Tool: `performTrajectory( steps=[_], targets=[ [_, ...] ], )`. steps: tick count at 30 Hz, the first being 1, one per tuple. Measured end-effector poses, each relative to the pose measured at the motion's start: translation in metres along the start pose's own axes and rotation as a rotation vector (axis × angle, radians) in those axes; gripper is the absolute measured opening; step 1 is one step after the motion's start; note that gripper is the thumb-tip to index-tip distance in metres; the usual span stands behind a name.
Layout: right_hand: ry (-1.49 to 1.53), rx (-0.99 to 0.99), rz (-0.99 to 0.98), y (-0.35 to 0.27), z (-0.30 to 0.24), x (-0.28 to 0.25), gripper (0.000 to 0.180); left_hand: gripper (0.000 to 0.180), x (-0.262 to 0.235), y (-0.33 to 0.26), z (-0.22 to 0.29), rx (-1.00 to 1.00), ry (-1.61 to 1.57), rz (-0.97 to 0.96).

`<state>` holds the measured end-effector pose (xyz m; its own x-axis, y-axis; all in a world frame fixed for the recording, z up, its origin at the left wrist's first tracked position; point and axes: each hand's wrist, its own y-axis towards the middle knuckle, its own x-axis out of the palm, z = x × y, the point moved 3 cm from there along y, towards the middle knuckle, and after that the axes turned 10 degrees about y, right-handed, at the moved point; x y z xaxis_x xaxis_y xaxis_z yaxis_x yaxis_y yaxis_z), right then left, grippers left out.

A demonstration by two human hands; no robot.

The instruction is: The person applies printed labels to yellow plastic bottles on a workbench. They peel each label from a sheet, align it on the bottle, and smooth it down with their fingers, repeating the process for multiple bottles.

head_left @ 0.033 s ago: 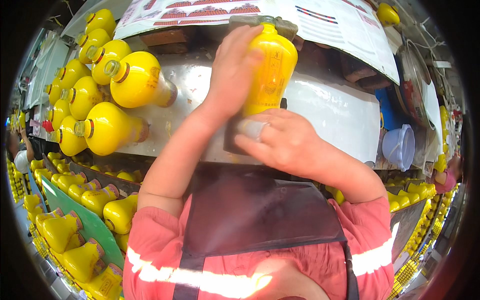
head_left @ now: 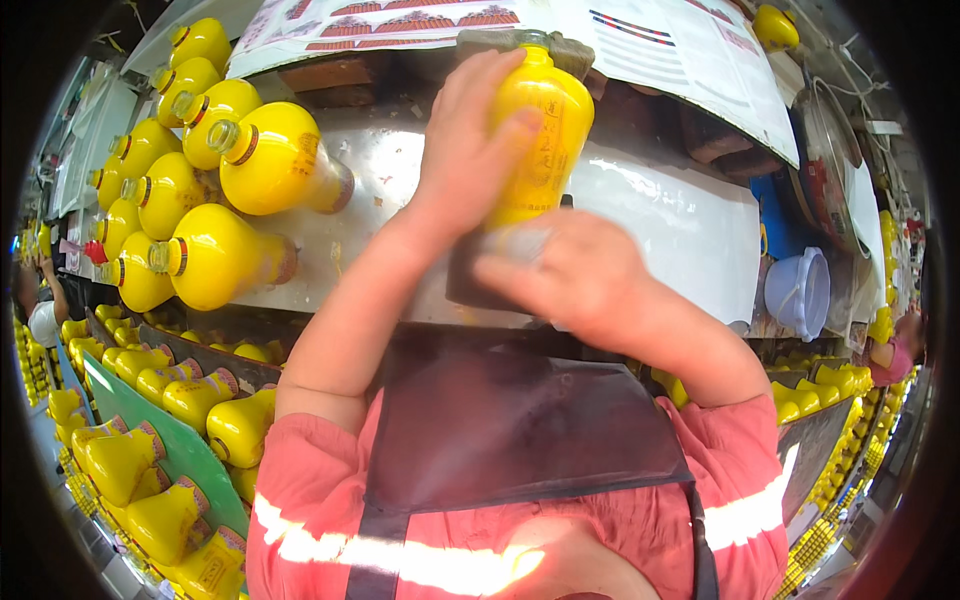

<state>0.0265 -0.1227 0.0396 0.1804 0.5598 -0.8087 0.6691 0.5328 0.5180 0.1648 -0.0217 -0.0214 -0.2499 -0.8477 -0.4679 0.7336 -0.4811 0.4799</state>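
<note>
A yellow glass bottle [head_left: 562, 115] lies with its clear neck away from me, in a dark notched rest [head_left: 574, 60]. My left hand [head_left: 455, 150] is closed over its left side, with the thumb across the front. At the bottle's narrow base is my right hand [head_left: 590, 265], fingers curled and blurred by motion. A whitish piece [head_left: 518, 242] shows by those fingers; whether it is a finger wrap or something held is unclear. Under the base is a dark support [head_left: 470, 285]. Several similar yellow bottles [head_left: 268, 160] lie on the left of the worktop.
Printed sheets [head_left: 420, 25] cover the far edge of the metal worktop [head_left: 385, 165], and a white sheet [head_left: 670, 235] lies on the right. A pale bucket [head_left: 797, 295] stands at the right edge. More bottles fill racks beside me, with a green board [head_left: 170, 430] at left.
The bottle has turned slightly about its length, so its printing sits differently. My right hand has shifted a little and is more blurred. The left hand stays in place.
</note>
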Motion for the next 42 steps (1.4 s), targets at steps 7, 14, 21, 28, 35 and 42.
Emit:
performTrajectory(
  steps=[7, 14, 21, 28, 35, 42],
  targets=[
    [0.244, 0.115, 0.248, -0.044, 0.012, 0.002, 0.022, 0.068, 0.009, -0.004, -0.004, -0.033, -0.038, 0.021],
    [0.527, 0.959, 0.681, -0.063, 0.048, 0.015, 0.022, 0.083, 0.011, -0.014, -0.003, -0.070, 0.067, 0.071],
    [0.227, 0.700, 0.650, -0.029, 0.055, -0.013, 0.029, 0.115, 0.008, -0.028, 0.007, -0.186, 0.128, -0.088],
    [0.181, 0.634, 0.458, 0.016, 0.084, -0.045, 0.024, 0.118, 0.008, -0.026, 0.011, -0.189, 0.207, -0.099],
    [0.076, 0.690, 0.282, 0.046, 0.112, -0.054, 0.026, 0.118, 0.008, -0.029, 0.009, -0.166, 0.244, -0.105],
    [0.077, 0.697, 0.249, 0.042, 0.122, -0.054, 0.030, 0.122, 0.009, -0.032, 0.010, -0.173, 0.280, -0.102]
  ],
)
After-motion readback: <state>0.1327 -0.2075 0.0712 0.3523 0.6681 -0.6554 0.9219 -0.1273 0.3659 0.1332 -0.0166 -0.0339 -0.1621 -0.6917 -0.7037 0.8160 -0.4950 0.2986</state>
